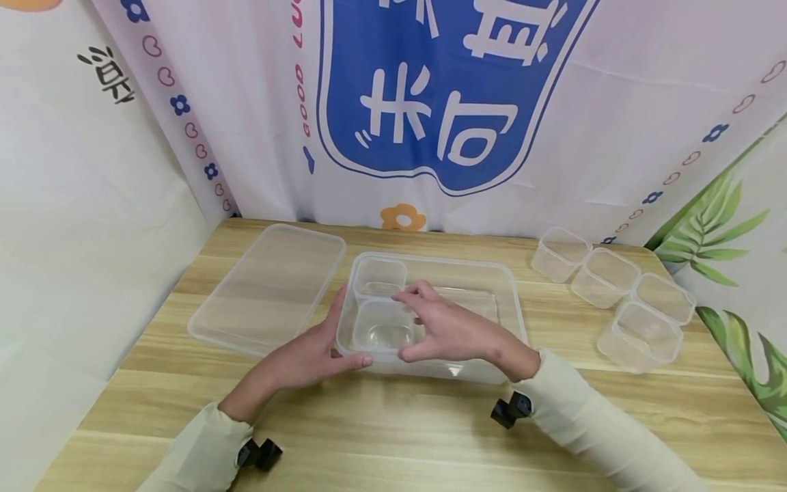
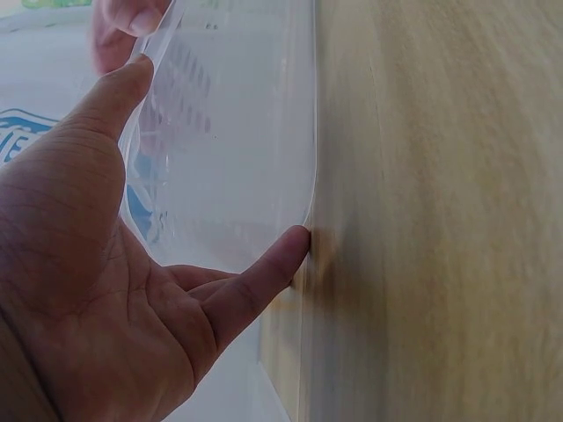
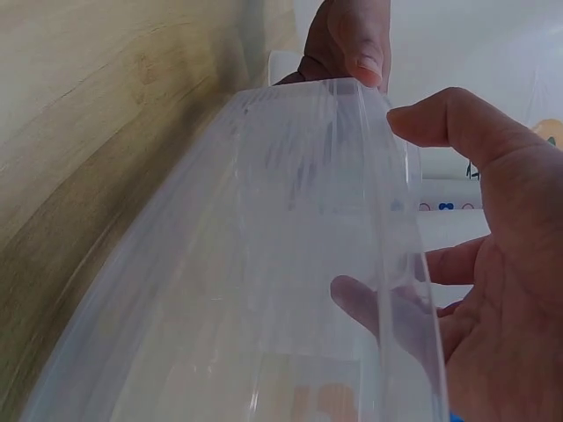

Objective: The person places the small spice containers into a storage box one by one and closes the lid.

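Note:
A large clear plastic box (image 1: 492, 270) stands on the table. My left hand (image 1: 310, 355) grips its left end, thumb at the front rim and fingers along the end wall. In the left wrist view that hand (image 2: 132, 290) spans from the rim to the bottom corner. Inside the box's left part sit two small clear containers, a rear container (image 1: 381, 273) and a front container (image 1: 375, 318). Over the front one is my right hand (image 1: 451, 328), index fingertip by its back rim, thumb by its front. Whether those fingers pinch it, I cannot tell.
A clear flat lid (image 1: 270, 287) lies left of the box. Several small clear containers (image 1: 605, 277) stand together at the right of the wooden table (image 1: 381, 437). A printed curtain (image 1: 258, 137) hangs behind the back edge.

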Motion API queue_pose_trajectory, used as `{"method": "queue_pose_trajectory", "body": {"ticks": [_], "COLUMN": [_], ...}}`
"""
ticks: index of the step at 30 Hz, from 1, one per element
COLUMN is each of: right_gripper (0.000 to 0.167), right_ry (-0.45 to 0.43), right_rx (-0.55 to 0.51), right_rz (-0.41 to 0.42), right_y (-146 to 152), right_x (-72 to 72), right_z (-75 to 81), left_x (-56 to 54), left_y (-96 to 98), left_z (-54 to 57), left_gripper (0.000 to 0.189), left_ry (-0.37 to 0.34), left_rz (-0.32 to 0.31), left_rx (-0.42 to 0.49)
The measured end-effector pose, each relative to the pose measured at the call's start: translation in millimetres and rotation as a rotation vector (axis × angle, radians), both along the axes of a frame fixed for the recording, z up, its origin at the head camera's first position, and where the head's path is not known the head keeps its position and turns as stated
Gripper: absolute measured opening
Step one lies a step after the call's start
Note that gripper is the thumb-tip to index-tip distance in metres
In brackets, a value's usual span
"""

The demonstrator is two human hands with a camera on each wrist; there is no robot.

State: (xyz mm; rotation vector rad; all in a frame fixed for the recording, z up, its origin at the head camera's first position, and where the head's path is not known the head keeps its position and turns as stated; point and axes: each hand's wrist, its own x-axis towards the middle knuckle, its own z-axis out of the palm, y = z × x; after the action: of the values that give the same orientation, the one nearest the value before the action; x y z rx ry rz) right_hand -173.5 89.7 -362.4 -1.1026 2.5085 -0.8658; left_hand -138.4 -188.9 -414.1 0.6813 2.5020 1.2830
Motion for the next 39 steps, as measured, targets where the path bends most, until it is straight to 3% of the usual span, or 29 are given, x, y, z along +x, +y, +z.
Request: {"method": "queue_pose_trajectory", "body": {"ticks": [8, 19, 22, 29, 39], "right_gripper": [0.088, 0.083, 0.084, 0.085, 0.085], "right_ry": [-0.021, -0.151, -0.141, -0.008, -0.017], "right_rx": [-0.002, -0.094, -0.088, 0.001, 0.006], "right_rz": [0.003, 0.021, 0.021, 0.019, 0.003], "right_y": [-5, -10, -10, -10, -11], "right_x": [-1.9, -1.0, -1.0, 0.0, 4.7], "right_z": [-1.0, -8.8, -10.3, -10.5, -10.1], "left_x": [-0.2, -1.2, -1.3, -0.6, -1.2], "left_y": [0.3, 0.4, 0.6, 0.4, 0.4], "left_z": [0.1, -0.3, -0.1, 0.3, -0.7], "left_gripper": [0.121, 0.122, 0.122, 0.122, 0.123], "left_ry": [0.017, 0.015, 0.012, 0.012, 0.007], "left_rz": [0.011, 0.008, 0.004, 0.005, 0.001], "left_rx": [-0.025, -0.019, -0.012, -0.012, -0.009]}}
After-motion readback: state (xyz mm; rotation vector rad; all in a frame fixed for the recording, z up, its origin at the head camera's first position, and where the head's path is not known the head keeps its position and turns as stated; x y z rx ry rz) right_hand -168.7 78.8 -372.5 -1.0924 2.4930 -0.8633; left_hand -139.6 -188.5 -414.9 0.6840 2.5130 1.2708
